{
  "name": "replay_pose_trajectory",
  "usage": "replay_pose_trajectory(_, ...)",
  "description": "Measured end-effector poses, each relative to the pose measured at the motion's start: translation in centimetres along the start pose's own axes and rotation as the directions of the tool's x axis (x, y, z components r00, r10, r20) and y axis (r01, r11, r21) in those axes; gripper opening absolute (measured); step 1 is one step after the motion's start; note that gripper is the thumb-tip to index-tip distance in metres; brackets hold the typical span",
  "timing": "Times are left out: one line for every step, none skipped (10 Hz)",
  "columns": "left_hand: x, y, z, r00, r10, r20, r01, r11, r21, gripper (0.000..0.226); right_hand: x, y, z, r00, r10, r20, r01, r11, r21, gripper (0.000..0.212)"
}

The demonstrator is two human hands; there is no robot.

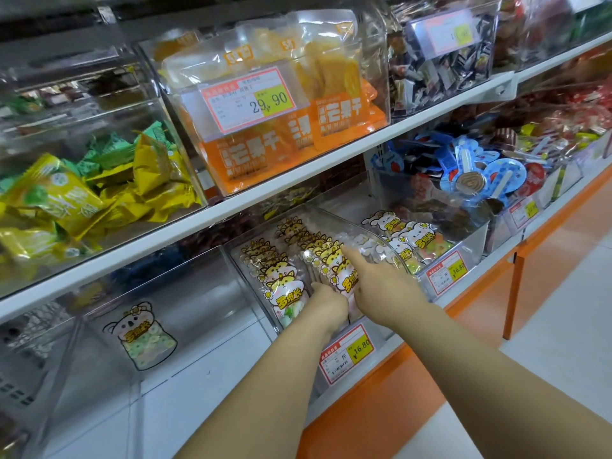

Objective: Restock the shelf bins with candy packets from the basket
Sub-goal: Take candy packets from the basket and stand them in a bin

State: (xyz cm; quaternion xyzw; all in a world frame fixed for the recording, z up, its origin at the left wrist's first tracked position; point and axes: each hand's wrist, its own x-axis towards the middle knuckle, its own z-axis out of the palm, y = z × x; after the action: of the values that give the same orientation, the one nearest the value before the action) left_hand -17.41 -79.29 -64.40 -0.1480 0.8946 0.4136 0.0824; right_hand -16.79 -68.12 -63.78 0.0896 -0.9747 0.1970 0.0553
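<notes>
Tiger-print candy packets (291, 260) stood in rows in the clear shelf bin (371, 231); left hand (326, 306) dug between them, grip hidden; right hand (381, 289) pressed with straight forefinger. Pushing harder could topple rows.

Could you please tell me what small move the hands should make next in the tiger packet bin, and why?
Probably ease the right-hand row of tiger packets back to seat it. The right hand has its forefinger on that row, the left hand sits at its front, inside the clear bin.
</notes>
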Motion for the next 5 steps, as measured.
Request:
replay_pose_trajectory(0.3,-0.4,-0.3,1.0,0.0,0.022,-0.002,0.996,0.084,0.043,0.1,0.2,0.1,1.0,0.02,-0.005,-0.02,0.999,-0.028,0.077)
replay_pose_trajectory(0.1,-0.5,-0.4,1.0,0.006,0.03,-0.01,0.992,0.127,0.04,-0.1,0.5,0.3,0.999,0.021,-0.032,-0.023,0.999,-0.045,0.076)
replay_pose_trajectory(-0.2,-0.6,-0.8,0.999,-0.033,0.036,0.026,0.984,0.175,0.037,-0.7,0.7,0.3,0.998,0.005,-0.068,-0.008,0.999,-0.046,0.07)
replay_pose_trajectory(-0.8,-0.5,-1.2,0.997,-0.021,0.074,0.005,0.979,0.205,0.034,-1.1,1.1,0.5,0.994,-0.009,-0.111,-0.002,0.995,-0.096,0.05)
replay_pose_trajectory(-0.8,-0.3,-1.3,0.992,-0.018,0.124,-0.007,0.98,0.199,0.039,-1.6,1.1,0.3,0.997,-0.027,-0.073,0.013,0.983,-0.185,0.031)
